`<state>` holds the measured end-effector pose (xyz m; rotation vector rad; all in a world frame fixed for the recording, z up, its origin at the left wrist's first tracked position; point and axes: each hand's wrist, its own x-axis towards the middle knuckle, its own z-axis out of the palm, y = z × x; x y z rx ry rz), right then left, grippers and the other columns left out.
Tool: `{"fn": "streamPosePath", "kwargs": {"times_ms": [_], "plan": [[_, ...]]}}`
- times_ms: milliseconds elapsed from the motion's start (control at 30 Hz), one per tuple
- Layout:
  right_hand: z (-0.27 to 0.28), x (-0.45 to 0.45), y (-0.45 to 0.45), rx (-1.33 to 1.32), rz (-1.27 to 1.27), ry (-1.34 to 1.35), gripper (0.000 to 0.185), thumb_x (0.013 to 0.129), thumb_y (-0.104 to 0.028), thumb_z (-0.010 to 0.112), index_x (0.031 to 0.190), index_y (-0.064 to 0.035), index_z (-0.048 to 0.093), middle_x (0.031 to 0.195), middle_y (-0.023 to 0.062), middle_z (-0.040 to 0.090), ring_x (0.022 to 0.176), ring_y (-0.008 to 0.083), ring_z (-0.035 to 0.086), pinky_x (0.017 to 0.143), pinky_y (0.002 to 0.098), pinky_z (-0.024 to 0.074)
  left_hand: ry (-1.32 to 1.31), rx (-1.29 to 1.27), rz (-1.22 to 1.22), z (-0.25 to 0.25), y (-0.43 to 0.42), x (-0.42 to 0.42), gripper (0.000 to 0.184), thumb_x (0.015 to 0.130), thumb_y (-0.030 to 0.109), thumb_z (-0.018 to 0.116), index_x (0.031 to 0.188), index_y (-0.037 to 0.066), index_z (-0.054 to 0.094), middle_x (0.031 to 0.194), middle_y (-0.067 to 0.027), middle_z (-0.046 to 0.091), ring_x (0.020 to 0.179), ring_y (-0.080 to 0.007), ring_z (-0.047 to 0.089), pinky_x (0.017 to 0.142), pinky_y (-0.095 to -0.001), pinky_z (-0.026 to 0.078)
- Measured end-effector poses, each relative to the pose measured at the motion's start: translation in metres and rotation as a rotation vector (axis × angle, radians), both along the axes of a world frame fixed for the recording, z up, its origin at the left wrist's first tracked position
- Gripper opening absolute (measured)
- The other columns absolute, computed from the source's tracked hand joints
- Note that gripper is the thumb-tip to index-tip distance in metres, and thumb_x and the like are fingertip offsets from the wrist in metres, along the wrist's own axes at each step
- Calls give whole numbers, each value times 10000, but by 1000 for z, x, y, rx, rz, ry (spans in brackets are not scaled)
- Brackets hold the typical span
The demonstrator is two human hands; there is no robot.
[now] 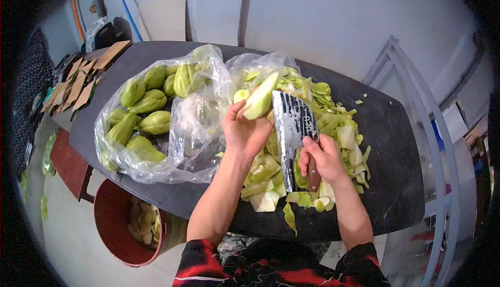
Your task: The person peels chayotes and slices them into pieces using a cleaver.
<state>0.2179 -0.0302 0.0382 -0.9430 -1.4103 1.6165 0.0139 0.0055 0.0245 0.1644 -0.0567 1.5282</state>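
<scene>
My left hand (244,130) is closed around a chayote (261,97) whose pale flesh shows where its skin is cut away. My right hand (324,159) grips the brown handle of a broad cleaver (292,125), its dark blade marked with white residue. The blade stands upright just right of the chayote; whether they touch is hard to tell. Beneath both hands lies a heap of green peels and slices (346,136). To the left, an open clear plastic bag (195,125) holds several whole green chayotes (154,122).
A dark table (396,172) carries everything. Below its left edge stands a reddish bucket (112,219) with pale pieces inside. Flattened cardboard pieces (78,86) lie at the far left. A grey metal frame (437,167) rises beyond the right edge, and a wall (312,21) stands behind.
</scene>
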Motion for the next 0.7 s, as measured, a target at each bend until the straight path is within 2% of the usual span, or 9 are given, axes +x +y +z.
{"fn": "streamPosePath", "kwargs": {"times_ms": [67,167,233,300,367,433,467,600,700], "plan": [[-4,8,1,8,-65,-4,319,998,-278,528,784,-49,467,591,40,520,488,152,551,445,295,457,29,-13,-64,5,0,6,518,953,340,461,1354,14,441,1339,-183,516,1238,-350,477,1090,-504,326],[-14,20,4,-16,-94,47,329,996,-274,531,761,-53,465,587,42,516,498,152,543,461,301,452,2,-97,-61,-4,10,14,487,987,342,415,1358,29,448,1355,-179,508,1251,-339,473,1083,-513,325],[-18,23,3,-26,-101,68,333,995,-270,532,751,-54,462,578,43,508,504,150,534,471,301,444,40,-68,-66,-6,5,16,470,1002,333,390,1364,41,453,1391,-156,488,1274,-321,461,1084,-499,328],[-24,24,1,-31,-75,36,317,996,-265,531,763,-60,461,560,30,495,504,143,531,473,299,441,157,-142,22,-4,-3,21,487,1013,339,352,1397,48,423,1429,-110,465,1311,-297,435,1120,-478,298],[-25,19,-3,-37,-86,1,308,997,-262,528,772,-62,462,553,24,490,497,139,527,469,294,438,190,-168,31,-9,-3,23,443,1003,316,378,1370,86,475,1388,-87,512,1273,-268,480,1093,-448,340],[-25,18,-4,-33,-97,-39,298,998,-260,526,781,-65,462,545,17,485,489,135,522,465,289,435,117,-141,-112,-18,-4,19,420,993,318,406,1342,106,508,1330,-83,560,1221,-246,524,1057,-428,376],[-25,19,-5,-37,-94,-34,294,999,-261,524,788,-67,461,546,14,487,479,131,515,459,286,431,136,-140,-120,-25,-3,17,431,980,364,438,1315,110,528,1278,-71,594,1178,-236,553,1042,-418,386],[-21,17,-6,-13,-137,-46,304,999,-258,526,773,-69,454,541,8,490,451,121,498,441,277,420,59,-188,-198,-19,-14,17,511,953,442,474,1310,82,532,1296,-89,589,1185,-263,557,1057,-430,383],[-23,19,-6,34,-137,-133,324,996,-253,534,742,-70,450,533,4,489,446,111,491,435,272,411,134,-150,-172,-18,-13,17,552,936,497,498,1301,85,539,1256,-79,609,1162,-247,568,1043,-421,397]]}}
